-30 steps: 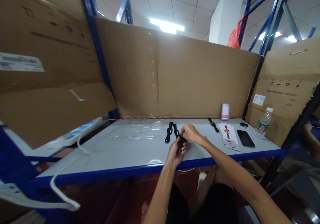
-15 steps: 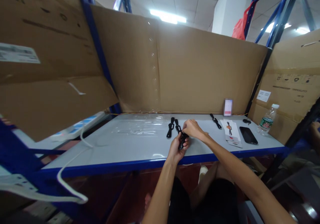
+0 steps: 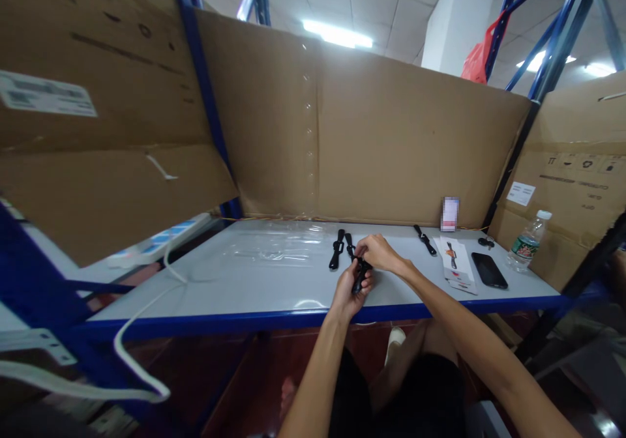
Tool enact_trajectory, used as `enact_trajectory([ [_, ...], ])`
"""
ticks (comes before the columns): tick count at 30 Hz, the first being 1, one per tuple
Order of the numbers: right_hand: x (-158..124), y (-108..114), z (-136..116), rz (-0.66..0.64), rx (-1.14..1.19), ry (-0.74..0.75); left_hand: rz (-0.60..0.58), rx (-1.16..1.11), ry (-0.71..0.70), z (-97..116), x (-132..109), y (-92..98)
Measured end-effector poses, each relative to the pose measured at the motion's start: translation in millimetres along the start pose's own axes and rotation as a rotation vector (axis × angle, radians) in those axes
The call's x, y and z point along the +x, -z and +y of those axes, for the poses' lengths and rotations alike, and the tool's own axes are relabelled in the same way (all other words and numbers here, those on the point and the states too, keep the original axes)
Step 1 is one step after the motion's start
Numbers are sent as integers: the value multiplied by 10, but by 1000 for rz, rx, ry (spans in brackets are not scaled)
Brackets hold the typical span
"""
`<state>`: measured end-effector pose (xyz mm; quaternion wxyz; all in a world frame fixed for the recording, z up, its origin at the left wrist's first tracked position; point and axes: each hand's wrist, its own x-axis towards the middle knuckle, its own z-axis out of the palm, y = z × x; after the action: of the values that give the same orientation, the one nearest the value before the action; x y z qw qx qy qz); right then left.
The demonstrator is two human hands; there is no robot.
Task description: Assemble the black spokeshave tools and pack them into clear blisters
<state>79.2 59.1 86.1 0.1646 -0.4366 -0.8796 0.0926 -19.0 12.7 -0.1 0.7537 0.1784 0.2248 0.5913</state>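
Left hand (image 3: 353,292) has fingers curled around a black piece (image 3: 360,280), above tabletop (image 3: 274,294) near its blue near edge. Right hand (image 3: 379,253) has fingers bunched at the piece's far end; can't tell if they pinch it. Widest room to move: left, short of transparent plastic (image 3: 274,249). Right side tighter: printed cards (image 3: 454,262), phone (image 3: 489,270), bottle (image 3: 528,246). Cardboard panel (image 3: 381,145) bounds the far edge. Bottle label green and red, brand illegible; right carton (image 3: 581,184) shows handling symbols, lettering too small.

Black tool (image 3: 360,277) partly behind left hand (image 3: 347,289)
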Motion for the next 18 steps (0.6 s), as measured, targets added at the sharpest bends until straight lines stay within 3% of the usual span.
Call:
enact_trajectory([
  [5, -65, 78, -16, 46, -119, -103, 5, -26, 1, 2, -8, -5],
  [9, -105, 95, -52, -24, -144, -49, -4, -13, -5, 3, -20, -12],
  [18, -47, 44, -25, 12, -137, -41, -14, -13, 12, -2, 50, 67],
])
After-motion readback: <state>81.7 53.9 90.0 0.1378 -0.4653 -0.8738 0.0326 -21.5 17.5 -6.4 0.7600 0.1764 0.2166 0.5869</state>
